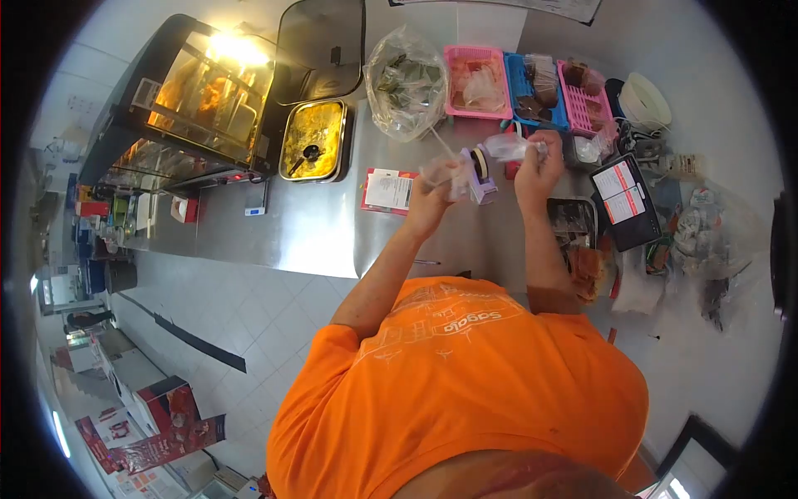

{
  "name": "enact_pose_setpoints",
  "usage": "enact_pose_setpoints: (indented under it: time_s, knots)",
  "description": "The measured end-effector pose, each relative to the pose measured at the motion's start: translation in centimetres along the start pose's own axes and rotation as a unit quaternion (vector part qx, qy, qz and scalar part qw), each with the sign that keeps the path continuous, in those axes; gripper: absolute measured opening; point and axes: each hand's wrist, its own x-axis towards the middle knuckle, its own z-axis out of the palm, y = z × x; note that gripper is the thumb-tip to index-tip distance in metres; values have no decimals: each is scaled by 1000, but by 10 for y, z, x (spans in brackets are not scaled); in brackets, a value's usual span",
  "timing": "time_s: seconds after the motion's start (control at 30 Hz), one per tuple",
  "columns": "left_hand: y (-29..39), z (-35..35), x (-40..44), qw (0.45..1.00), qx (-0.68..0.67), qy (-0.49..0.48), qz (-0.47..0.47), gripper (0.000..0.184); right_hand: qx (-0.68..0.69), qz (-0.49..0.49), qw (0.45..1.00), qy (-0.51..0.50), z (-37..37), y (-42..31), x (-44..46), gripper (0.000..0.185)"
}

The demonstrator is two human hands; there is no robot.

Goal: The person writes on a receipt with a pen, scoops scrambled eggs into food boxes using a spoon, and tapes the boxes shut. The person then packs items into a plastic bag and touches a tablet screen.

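My left hand (428, 205) is closed on a small clear plastic bag (453, 176), just left of a lilac tape dispenser (482, 190) on the steel counter. On the other side of the dispenser, my right hand (539, 173) pinches a second clear plastic bag (505, 148), which stretches left toward the tape roll. What the bags contain is too blurred to tell. A thin pale strip or straw (442, 143) points up from the left bag. Left of my left hand lies a red-edged box with a white label (388, 190).
Along the back stand a big plastic bag of green leaves (407, 87), a pink basket (450, 81), a blue basket (515, 71) and another pink basket (573, 93). At left are a tray of yellow food (307, 125) and a lit glass warmer (199, 100). A tablet (625, 200) sits right.
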Motion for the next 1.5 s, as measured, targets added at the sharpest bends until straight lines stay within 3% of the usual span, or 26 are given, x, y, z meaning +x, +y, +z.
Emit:
enact_pose_setpoints:
  time_s: [0.1, 0.13, 0.17, 0.2, 0.27, 0.3, 0.33, 0.37, 0.4, 0.47, 0.5, 0.53, 0.6, 0.67, 0.7, 0.77, 0.83, 0.97, 1.1, 1.27, 1.3, 1.33, 1.37, 1.4, 1.43, 1.5]
  knots:
    - [21, -16, -21, 994, 84, 70, 3, 22, -209, -128, 970, 2, -32, 66, 40, 19]
    - [13, -40, -30, 891, 431, 66, 126, 17, -253, -108, 961, 34, -56, 108, 53, 18]
    - [13, -58, -36, 979, 188, 42, 64, 13, -290, -91, 950, 63, -84, 149, 67, 17]
    - [12, -76, -43, 996, -71, 54, 2, 10, -357, -95, 924, 96, -108, 166, 79, 16]
    - [-4, -107, -67, 984, -133, 48, 104, 27, -453, -113, 879, 100, -151, 215, 97, 17]
    - [11, -97, -81, 977, -178, 102, 57, 26, -484, -127, 863, 72, -173, 254, 103, 18]
    - [12, -103, -92, 986, -60, 148, 58, 28, -545, -129, 828, -36, -207, 323, 109, 24]
    - [13, -109, -103, 978, 58, 195, 48, 31, -628, -20, 761, -162, -200, 315, 104, 34]
    - [-3, -138, -108, 914, 336, 216, 69, 34, -689, 84, 661, -284, -197, 298, 97, 44]
    - [-6, -157, -113, 884, 409, 220, 58, 36, -669, 138, 690, -238, -181, 277, 84, 57]
    - [3, -148, -109, 953, 211, 212, 46, 35, -628, 231, 690, -276, -181, 292, 93, 65]
    - [13, -135, -102, 981, 2, 191, 38, 34, -653, 135, 724, -177, -167, 280, 88, 60]
    - [32, -105, -92, 976, 51, 206, 51, 29, -660, -59, 748, 36, -121, 201, 68, 50]
    - [38, -83, -75, 972, 44, 223, 58, 27, -446, -132, 885, 8, -79, 177, 57, 46]
    - [35, -80, -66, 979, 30, 195, 41, 27, -291, -5, 951, -100, -44, 128, 33, 48]
    - [29, -79, -44, 991, 3, 135, 3, 26, 46, 36, 940, -337, 2, 122, -18, 61]
    - [23, -70, -24, 997, -32, 66, -3, 26, 27, 54, 878, -475, 40, 30, -55, 67]
    - [32, -59, -12, 998, 37, 14, -47, 25, 97, 232, 883, -397, 74, 0, -98, 57]
    - [38, -68, -11, 985, 31, 78, -149, 27, -3, 97, 927, -361, 75, 6, -111, 39]
    - [43, -96, -2, 981, -6, 99, -166, 35, -128, -94, 925, -345, 86, 23, -109, 26]
    - [51, -99, 2, 981, -29, 92, -167, 37, -131, -20, 941, -313, 91, 33, -107, 24]
    - [44, -117, 12, 966, 233, 106, -37, 38, -132, 55, 950, -278, 96, 45, -103, 23]
    - [28, -145, 25, 867, 475, 111, 98, 39, -132, 129, 953, -240, 103, 56, -101, 22]
    - [20, -163, 30, 694, 675, 107, 226, 40, -156, 99, 952, -244, 111, 69, -101, 22]
    - [35, -162, 25, 635, 755, 53, 153, 41, -178, 67, 950, -246, 122, 79, -98, 22]
    - [38, -174, 33, 672, 738, -17, 59, 38, -207, 38, 940, -268, 136, 86, -100, 25]
